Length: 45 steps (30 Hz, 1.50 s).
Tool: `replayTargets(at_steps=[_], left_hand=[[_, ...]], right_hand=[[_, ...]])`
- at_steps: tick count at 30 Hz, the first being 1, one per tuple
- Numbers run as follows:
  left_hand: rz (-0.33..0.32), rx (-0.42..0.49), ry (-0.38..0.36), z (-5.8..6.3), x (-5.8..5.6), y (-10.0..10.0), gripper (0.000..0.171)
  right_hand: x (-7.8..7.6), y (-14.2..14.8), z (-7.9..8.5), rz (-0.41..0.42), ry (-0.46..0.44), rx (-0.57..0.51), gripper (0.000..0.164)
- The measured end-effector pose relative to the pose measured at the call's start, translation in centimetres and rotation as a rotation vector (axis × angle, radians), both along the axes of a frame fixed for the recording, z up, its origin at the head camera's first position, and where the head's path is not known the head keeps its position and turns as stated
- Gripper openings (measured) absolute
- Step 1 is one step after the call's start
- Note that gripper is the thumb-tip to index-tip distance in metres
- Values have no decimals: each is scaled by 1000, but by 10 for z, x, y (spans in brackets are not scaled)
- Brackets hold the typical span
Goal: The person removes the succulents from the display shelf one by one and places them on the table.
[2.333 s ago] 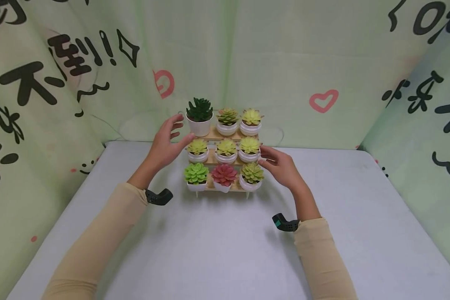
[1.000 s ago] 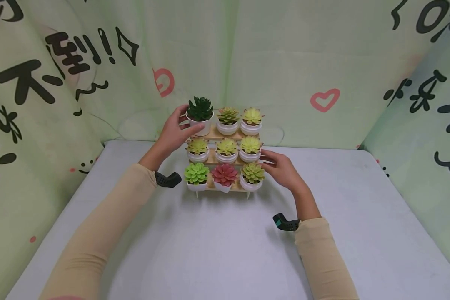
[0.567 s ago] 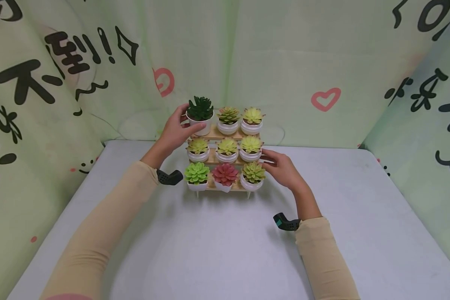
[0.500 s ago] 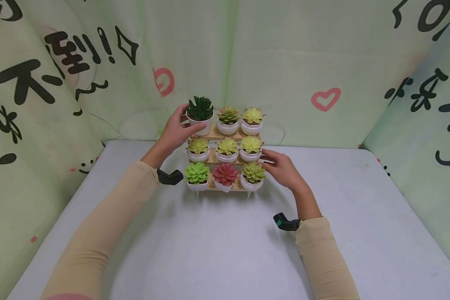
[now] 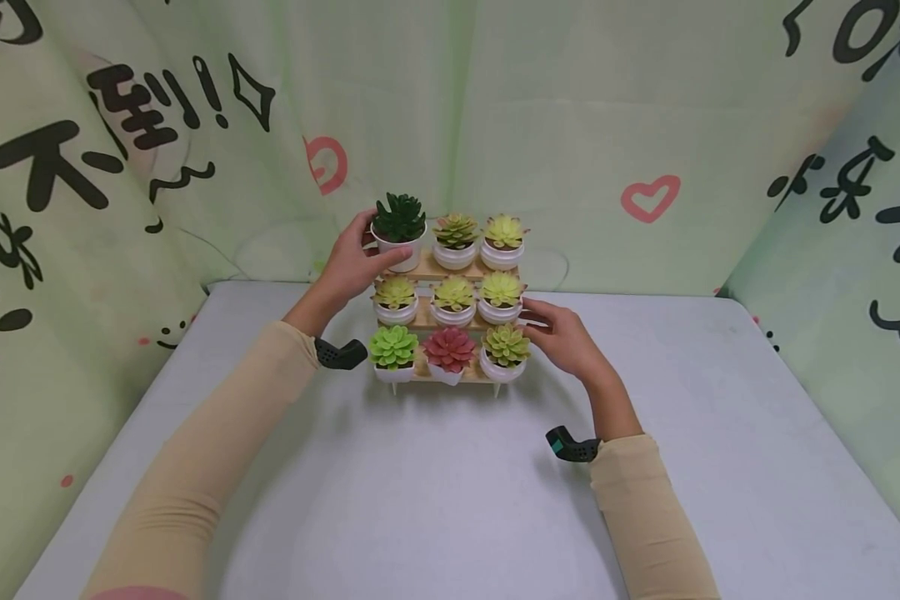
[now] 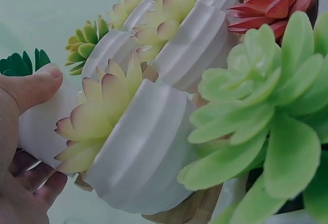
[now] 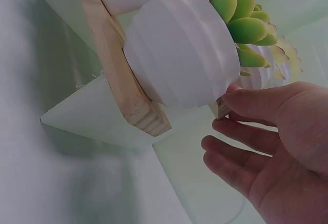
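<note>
At the upper middle of the frame, the left hand [image 5: 348, 262] pinches a dark green succulent in a smooth white pot [image 5: 400, 221] between thumb and fingers, at the upper-left end of a three-tiered pale wooden stand [image 5: 427, 268] on the white bench [image 5: 450, 492]. Farther right, the right hand [image 5: 566, 337] has slightly spread fingers at the stand's right edge; whether they pinch it, I cannot tell.

- We see a three-tier plant stand [image 5: 423, 317] on the table [image 5: 435, 500], before the curtain [image 5: 555, 142].
- On each tier [image 5: 425, 268] sit three potted succulents [image 5: 453, 297] abreast.
- Left of them: the left hand [image 5: 347, 265], around the top-left pot [image 6: 43, 124].
- Right: the right hand [image 5: 567, 340], at the middle tier's end [image 7: 221, 109].
</note>
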<state>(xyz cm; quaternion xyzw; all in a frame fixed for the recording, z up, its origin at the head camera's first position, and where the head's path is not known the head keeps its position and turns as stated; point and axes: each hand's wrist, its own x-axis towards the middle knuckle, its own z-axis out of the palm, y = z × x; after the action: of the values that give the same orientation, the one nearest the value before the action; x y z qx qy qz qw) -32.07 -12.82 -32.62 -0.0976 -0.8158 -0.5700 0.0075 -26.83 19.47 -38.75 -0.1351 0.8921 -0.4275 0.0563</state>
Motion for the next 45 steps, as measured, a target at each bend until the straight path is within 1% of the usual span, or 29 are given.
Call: replayTargets(at_steps=[7,16,22,32,38,45], left_hand=[[9,16,-4,-1,0,-1,82],[29,20,9,5,5,-3,81],[32,23,7,7,10,-6,81],[56,32,17,7,17,-16,80],[59,34,40,9,22,-21,79],[75,30,37,11,30,-27,78]], right_hand=[[1,-1,0,3,1,3,54],[2,-1,1,5,-2,1,53],[1,0,-1,3,6,0,53],[-1,2,-5,7,22,18,52],[0,2,-3,9,21,14,53],[0,1,0,7,15,8,53]])
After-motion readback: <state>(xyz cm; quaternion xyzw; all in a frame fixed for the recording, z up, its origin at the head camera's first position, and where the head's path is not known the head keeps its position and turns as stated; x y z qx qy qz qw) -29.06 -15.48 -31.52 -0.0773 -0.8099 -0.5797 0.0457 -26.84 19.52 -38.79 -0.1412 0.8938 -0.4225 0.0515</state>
